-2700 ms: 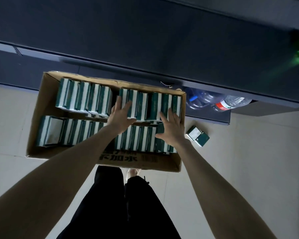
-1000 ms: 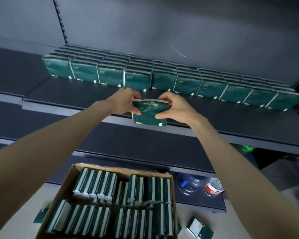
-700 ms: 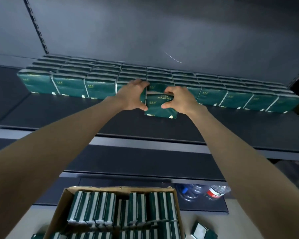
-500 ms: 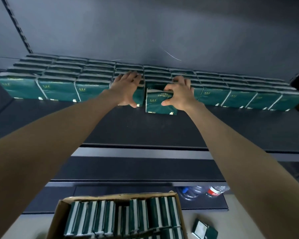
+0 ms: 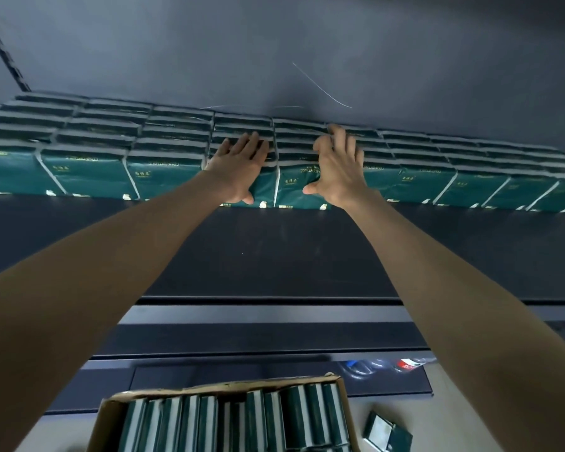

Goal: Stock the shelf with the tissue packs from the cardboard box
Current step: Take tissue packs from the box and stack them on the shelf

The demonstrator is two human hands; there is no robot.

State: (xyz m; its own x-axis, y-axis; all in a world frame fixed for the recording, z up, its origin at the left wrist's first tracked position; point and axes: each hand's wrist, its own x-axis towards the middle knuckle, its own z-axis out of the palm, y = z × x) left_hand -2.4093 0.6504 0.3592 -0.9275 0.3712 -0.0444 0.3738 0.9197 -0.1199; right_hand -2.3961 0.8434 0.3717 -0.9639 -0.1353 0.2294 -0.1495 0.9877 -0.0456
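Observation:
Dark green tissue packs (image 5: 88, 174) stand in several rows along the back of the dark shelf (image 5: 274, 249). One pack (image 5: 292, 187) stands in the front row, level with its neighbours. My left hand (image 5: 238, 164) lies flat with straight fingers over the tops of the packs just left of it. My right hand (image 5: 338, 168) rests over that pack's right end, fingers reaching back across the rows behind and thumb against its front face. Below, the cardboard box (image 5: 209, 388) holds several upright packs (image 5: 235, 425).
The front half of the shelf is bare dark board with a metal lip (image 5: 274, 316). A loose pack (image 5: 387, 433) lies on the floor right of the box. Plastic bottles (image 5: 382, 367) lie under the lowest shelf.
Both hands lifted one pack from the box up to the shelf and pushed it back into the front row. My left hand let go and now lies flat on the neighbouring packs.

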